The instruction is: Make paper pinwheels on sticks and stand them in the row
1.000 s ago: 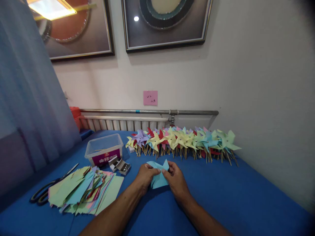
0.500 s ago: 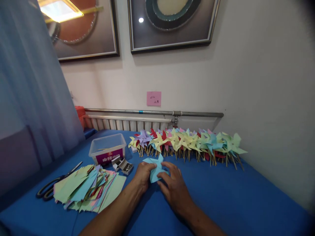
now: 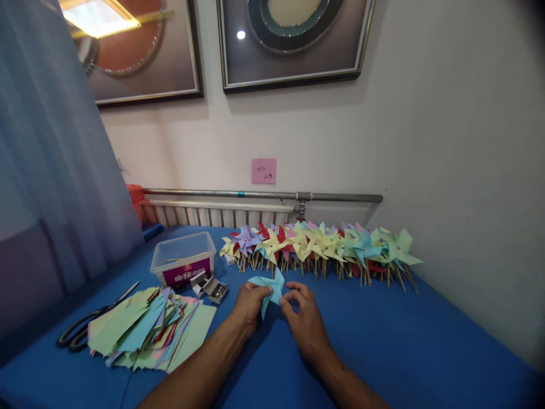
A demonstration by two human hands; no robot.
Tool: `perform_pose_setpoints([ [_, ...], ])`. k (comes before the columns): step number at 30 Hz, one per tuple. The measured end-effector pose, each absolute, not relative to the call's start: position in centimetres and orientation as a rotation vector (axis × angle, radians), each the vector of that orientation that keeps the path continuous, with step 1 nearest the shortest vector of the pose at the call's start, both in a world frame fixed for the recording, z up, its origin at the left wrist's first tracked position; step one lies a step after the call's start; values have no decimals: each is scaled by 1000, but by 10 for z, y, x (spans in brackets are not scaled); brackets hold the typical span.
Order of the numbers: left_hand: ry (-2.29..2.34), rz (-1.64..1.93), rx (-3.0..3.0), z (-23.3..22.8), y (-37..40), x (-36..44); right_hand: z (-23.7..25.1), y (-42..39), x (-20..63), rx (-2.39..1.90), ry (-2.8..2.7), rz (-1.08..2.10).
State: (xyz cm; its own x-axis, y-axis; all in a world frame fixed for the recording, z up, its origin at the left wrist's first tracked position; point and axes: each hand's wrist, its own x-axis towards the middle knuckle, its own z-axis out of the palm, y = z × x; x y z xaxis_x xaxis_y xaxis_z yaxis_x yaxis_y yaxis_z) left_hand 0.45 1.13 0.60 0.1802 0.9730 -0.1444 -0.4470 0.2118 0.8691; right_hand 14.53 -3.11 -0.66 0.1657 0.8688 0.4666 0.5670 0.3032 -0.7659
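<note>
Paper pinwheel (image 3: 276, 288), light blue, is held over the blue table (image 3: 383, 341), pinched near its center by the left hand (image 3: 247, 308). From that grip, its blades are spread up and rightward, toward the right hand (image 3: 304, 321); whether paper is pinched there cannot be told.

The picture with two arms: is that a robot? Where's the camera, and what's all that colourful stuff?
No robot here! Those are a person's own bare arms. The camera is worn on their head, looking forward and down.

The left hand has its grip on a folded light-blue paper, and the right hand is at its right edge.

On the blue surface lie scissors, a messy pile of coloured paper, a clear plastic tub and a small open box of shiny bits. Farther back are many paper pinwheels on sticks.
</note>
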Motion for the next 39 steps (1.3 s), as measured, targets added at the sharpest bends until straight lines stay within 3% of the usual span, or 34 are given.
perform_pose_setpoints([
  [6, 891, 1197, 782, 5, 10, 9, -7, -25, 148, -1451, -1435, 530],
  [20, 951, 1191, 896, 8, 8, 10, -4, -24, 147, -1484, -1420, 535],
  [39, 962, 1185, 937, 8, 7, 8, -3, -28, 146, -1280, -1355, 737],
])
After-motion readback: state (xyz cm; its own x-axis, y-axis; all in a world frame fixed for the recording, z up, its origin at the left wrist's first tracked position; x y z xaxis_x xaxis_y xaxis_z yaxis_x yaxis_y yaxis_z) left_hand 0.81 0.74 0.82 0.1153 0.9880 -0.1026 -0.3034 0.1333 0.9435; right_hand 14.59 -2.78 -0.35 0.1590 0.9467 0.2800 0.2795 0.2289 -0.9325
